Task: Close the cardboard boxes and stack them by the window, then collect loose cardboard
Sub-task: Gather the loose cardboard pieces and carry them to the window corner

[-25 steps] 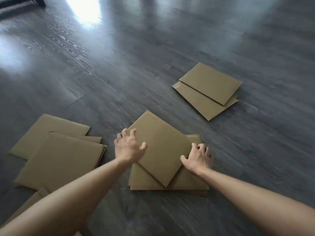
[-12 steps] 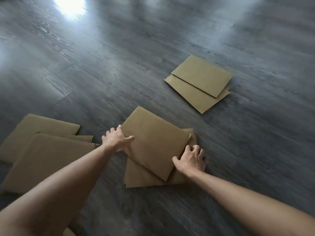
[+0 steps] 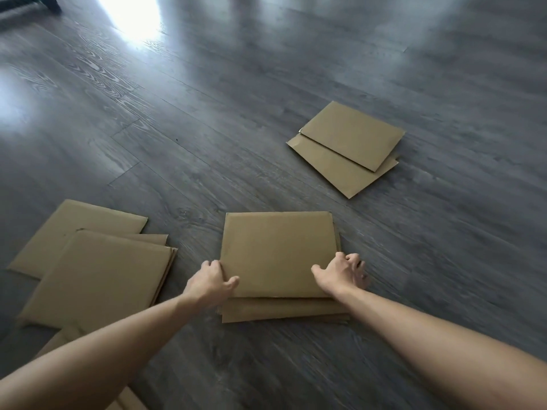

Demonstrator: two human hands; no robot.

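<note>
Head view: on the dark wood floor (image 3: 236, 137), middle cardboard stack (image 3: 278, 255) gripped at both side edges. Left hand (image 3: 211, 281) clamped on left edge, thumb on top; right hand (image 3: 343, 273) curled around right edge. Left cardboard pile (image 3: 97, 267) nearby; far cardboard pair (image 3: 349, 146) well apart.

Bare forearms, apparently no sleeves.

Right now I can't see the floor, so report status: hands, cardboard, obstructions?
Both hands, left and right, gripping middle cardboard stack. Top sheet nearly squared. Nothing in the way.
</note>
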